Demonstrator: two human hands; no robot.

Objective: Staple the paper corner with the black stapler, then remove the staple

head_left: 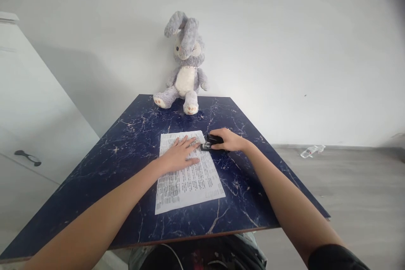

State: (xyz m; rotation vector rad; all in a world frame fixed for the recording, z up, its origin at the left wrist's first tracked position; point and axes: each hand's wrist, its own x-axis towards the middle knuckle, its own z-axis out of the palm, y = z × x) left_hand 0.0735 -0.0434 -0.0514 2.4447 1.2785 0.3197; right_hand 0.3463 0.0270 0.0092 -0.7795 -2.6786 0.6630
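Left hand [179, 156] lies spread flat on printed paper [193, 187]; right hand [229, 140] grips black stapler [214, 139]

Matt paper [193, 187] and a smooth, plastic-looking stapler [214, 138] are on the smooth, softly glossy, marble-patterned tabletop [126, 147], with a fluffy plush rabbit [185, 80] at its far edge, a matt wall [268, 50] behind it and wood-look flooring [348, 194] to its right.

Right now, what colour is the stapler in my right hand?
The stapler is mostly black, best seen in the head view.
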